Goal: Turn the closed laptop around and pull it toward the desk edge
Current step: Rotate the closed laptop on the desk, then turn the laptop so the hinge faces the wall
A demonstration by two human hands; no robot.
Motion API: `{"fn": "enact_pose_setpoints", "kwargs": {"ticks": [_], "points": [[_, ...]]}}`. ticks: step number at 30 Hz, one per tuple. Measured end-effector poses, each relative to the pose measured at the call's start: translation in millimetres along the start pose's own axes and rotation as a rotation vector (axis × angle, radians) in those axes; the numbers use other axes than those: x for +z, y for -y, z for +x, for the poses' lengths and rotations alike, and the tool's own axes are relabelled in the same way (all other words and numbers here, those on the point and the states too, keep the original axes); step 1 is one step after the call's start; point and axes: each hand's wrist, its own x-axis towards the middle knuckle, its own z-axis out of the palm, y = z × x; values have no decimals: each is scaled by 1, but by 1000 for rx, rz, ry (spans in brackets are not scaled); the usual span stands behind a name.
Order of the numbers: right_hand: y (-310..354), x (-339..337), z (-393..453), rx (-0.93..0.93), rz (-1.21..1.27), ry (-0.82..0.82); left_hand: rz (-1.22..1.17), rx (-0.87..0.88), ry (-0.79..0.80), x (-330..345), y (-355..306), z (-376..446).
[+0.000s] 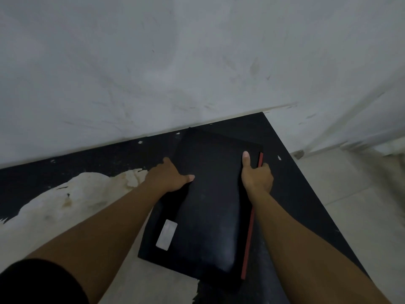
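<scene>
1. The fingers of the left hand (169, 176) are curled over the left long edge of the closed black rectangular laptop (206, 207), with the thumb flat on the lid; the fingertips are hidden under the edge.
2. The right hand (257, 176) grips the opposite long edge: the thumb lies straight on the lid, pointing to the wall, and the other fingers wrap around the side with the red strip (249, 229).
3. Both hands are closed on the laptop, one at each side, with bare forearms reaching in from below.
4. The laptop lies flat on the black desk top (291, 194), turned at an angle, its far corner close to the wall and its near corner towards the person.
5. The lid is matte and smooth with rounded corners, and a small grey rectangular sticker (166, 235) is near its lower left part.
6. The desk surface is worn: a large pale patch (72, 194), where the black coating has peeled, spreads to the left of the laptop and under its near corner.
7. Behind the desk stands a rough grey-white plastered wall (175, 62) with scuff marks; to the right is a pale tiled floor (361, 205).
</scene>
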Motion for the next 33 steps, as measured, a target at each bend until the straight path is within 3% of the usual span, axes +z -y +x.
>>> {"fn": "enact_pose_setpoints", "kwargs": {"ticks": [5, 7, 11, 13, 18, 21, 25, 33], "points": [[6, 12, -7, -180, -24, -22, -36, -10, 77, -13, 2, 1], [11, 16, -11, -226, -27, 8, 32, 27, -39, -21, -1, -2], [21, 27, -20, -324, -121, 86, 202, 322, -400, -39, -18, 1], [23, 32, -25, -373, -188, 139, 216, 457, -461, -48, -27, 8], [24, 50, -44, -550, -287, 256, 106, 533, -236, -63, -22, 28], [25, 61, -57, -658, -331, 316, -35, 465, -44, -65, -2, 37], [29, 73, -71, -732, -342, 415, -125, 343, 55, -58, 21, 40], [37, 86, -85, -762, -330, 509, -272, 351, -187, -32, 54, 49]]}}
